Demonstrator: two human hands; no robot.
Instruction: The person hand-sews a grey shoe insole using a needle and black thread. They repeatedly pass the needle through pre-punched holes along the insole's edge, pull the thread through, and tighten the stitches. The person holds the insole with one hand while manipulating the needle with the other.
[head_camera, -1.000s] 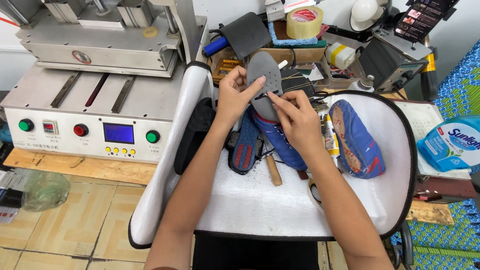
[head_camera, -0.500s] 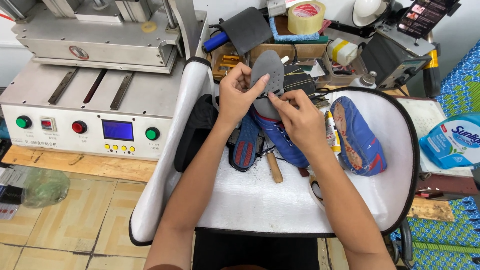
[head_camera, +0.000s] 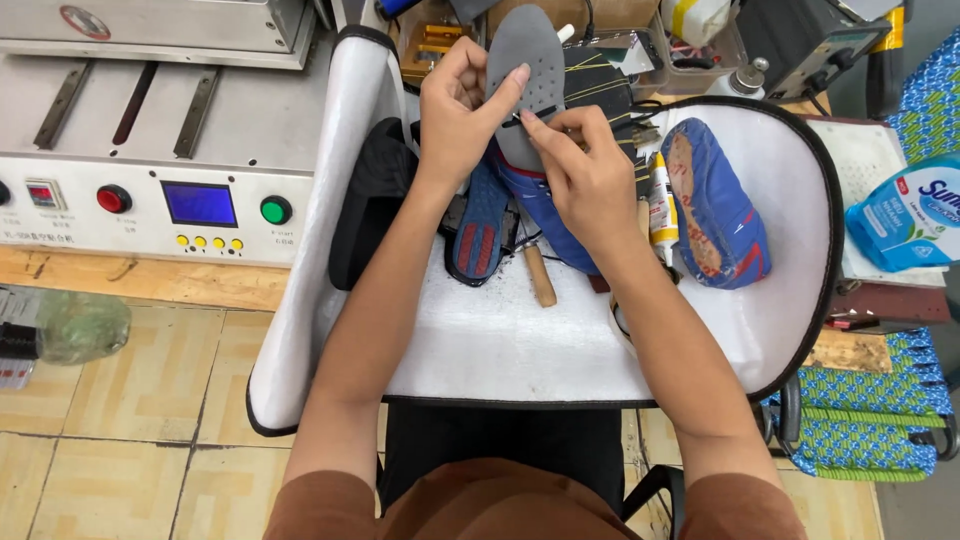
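A grey insole (head_camera: 527, 75) is held up above the white padded bench (head_camera: 480, 340), its long axis running almost straight from six to twelve o'clock, with the rounded toe end pointed toward twelve o'clock and the lower end hidden behind the hands. The left hand (head_camera: 462, 115) is closed on the insole's left edge, the thumb laid across its grey face and the fingers curled behind it. The right hand (head_camera: 590, 175) is pinched shut at the insole's lower right, at about five o'clock from its centre, and a thin dark strand or tool is gripped between thumb and forefinger; what exactly it is cannot be told. Directly under the hands a blue shoe upper (head_camera: 545, 215) is seen, and at its eight o'clock a blue sole with red tread (head_camera: 478, 225) is laid lengthwise. A wooden handle (head_camera: 540, 275) is lying at six o'clock from the hands. At three o'clock a glue tube (head_camera: 660, 205) and a blue shoe turned sole-up (head_camera: 715, 205) are placed side by side. A machine with a blue screen and red and green buttons (head_camera: 200, 203) is set at nine o'clock.
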